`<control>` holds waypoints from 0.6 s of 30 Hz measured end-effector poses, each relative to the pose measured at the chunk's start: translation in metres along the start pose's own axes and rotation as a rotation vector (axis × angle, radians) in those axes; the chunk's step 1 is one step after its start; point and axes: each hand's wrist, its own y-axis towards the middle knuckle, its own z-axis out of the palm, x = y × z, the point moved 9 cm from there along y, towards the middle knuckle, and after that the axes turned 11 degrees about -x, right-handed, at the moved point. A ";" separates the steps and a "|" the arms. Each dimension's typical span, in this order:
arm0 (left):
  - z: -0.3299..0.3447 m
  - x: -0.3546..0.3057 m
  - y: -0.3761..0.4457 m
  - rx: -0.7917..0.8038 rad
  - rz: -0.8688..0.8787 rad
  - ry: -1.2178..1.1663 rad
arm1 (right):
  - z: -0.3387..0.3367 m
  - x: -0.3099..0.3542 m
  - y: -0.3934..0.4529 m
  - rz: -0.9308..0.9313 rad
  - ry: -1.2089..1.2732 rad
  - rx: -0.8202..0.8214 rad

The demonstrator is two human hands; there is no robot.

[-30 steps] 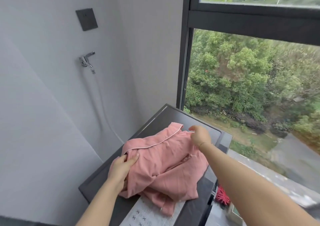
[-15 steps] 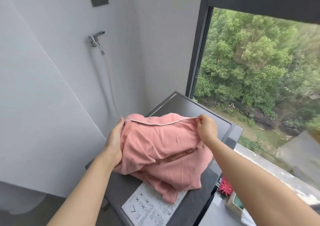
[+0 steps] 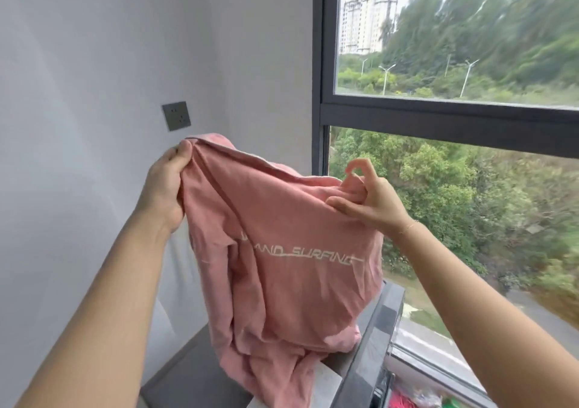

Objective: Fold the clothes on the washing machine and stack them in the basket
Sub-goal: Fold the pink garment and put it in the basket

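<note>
A pink cotton shirt (image 3: 282,270) printed with white lettering that reads in part "AND SURFING" hangs in the air above a dark grey washing machine (image 3: 372,354), its lower folds bunched and touching the machine's top. The left hand (image 3: 166,188) grips one upper corner of the garment, fingers curled round a gathered fold near a white-piped edge. The right hand (image 3: 366,198) pinches the opposite upper edge between thumb and fingers, with the forefinger crooked upward above the cloth; a thin gold bracelet (image 3: 407,227) circles that wrist. Both bare forearms reach up from the bottom of the view. A white printed sheet (image 3: 326,376) lies on the machine's top, partly under the hanging cloth. On the pale wall behind the left hand sits a dark grey rectangular socket plate (image 3: 176,115). To the right a black-framed window (image 3: 322,126) looks out on green trees, street lamps and pale tower blocks in the distance. Something red and green shows at the lower right corner beside the machine, too blurred to tell what it is.
</note>
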 end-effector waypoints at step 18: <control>0.080 -0.145 -0.037 0.145 0.449 0.197 | -0.144 0.027 0.091 0.268 -0.011 -0.470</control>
